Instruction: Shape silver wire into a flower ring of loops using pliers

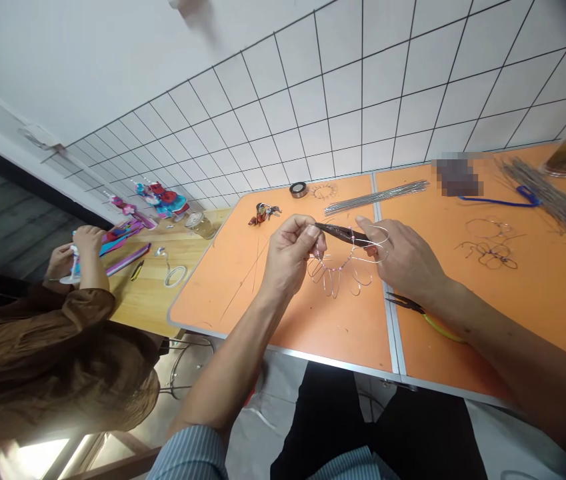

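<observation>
Over the orange table, my left hand (290, 253) pinches one end of a ring of looped wire (333, 269), with thin petal-like loops hanging around it. My right hand (403, 257) is closed around dark long-nose pliers (345, 234). Their tips point left and meet the wire right at my left fingertips. Whether the jaws are fully shut on the wire I cannot tell. Below my right wrist, scissors with a yellow handle (445, 329) and dark blades lie on the table, partly hidden by my forearm.
Wire bundles (377, 197) lie at the back and far right. A tape roll (299, 190), a small figure (264, 213) and bent wire shapes (493, 253) rest on the orange table (233, 300). At left, a co-worker's hands (87, 240) work at a wooden table (155, 303).
</observation>
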`<state>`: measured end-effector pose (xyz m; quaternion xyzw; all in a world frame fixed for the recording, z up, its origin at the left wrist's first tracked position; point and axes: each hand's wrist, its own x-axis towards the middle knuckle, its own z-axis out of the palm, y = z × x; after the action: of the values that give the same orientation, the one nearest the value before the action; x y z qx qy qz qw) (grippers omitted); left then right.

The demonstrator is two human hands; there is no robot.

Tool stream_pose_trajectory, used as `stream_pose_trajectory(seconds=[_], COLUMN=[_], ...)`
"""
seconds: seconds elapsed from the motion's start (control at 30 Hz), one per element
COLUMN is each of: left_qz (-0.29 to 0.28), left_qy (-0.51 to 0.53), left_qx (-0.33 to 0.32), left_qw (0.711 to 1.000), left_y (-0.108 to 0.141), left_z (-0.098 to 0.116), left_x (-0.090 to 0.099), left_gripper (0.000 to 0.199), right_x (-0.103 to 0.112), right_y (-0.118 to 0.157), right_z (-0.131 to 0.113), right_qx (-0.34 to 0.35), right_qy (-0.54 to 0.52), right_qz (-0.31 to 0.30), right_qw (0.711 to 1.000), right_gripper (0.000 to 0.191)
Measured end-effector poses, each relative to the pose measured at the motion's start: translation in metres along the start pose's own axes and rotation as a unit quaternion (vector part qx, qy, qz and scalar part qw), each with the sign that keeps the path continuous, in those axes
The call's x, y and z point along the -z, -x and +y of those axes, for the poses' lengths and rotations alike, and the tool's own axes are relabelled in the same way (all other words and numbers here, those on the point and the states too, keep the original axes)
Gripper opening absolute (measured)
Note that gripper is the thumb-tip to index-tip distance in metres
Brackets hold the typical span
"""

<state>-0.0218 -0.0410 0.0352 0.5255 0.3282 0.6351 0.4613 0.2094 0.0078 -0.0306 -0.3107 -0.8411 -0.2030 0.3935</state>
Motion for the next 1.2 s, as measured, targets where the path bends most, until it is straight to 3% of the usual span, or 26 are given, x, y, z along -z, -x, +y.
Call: stream_pose_trajectory(seconds=[0.17,0.3,0.67,1.0,1.2], left_qz=[-0.022,-0.035,-0.05,-0.032,-0.007], left_qy=[0.002,0.011,0.005,0.025,0.037], left_qx=[-0.016,-0.027,-0.029,-0.012,0.024], left_qw=[1.0,0.999,0.998,0.999,0.999], left_y=[0.001,0.0,0.001,0.001,0.003], left_z=[-0.001,-0.003,-0.005,-0.002,-0.005], left_x=[0.003,0.004,0.002,-0.002,-0.004], left_gripper=[0.031,0.028,0.039,0.037,0.041], right_x=[0.001,0.006,0.008,0.006,0.003], right_y=[0.001,-0.001,-0.001,-0.001,0.001], right_z=[0.006,0.008,0.014,0.011,0.009], right_qx=[-0.019,-0.023,-0.011,-0.034,0.004], right_qy=[0.012,0.027,0.053,0.045,0.063], right_qz=[-0.017,-0.011,0.013,-0.006,0.019], right_qw=[1.0,0.999,0.998,0.998,0.998], right_gripper=[0.058,0.054,0.064,0.056,0.053])
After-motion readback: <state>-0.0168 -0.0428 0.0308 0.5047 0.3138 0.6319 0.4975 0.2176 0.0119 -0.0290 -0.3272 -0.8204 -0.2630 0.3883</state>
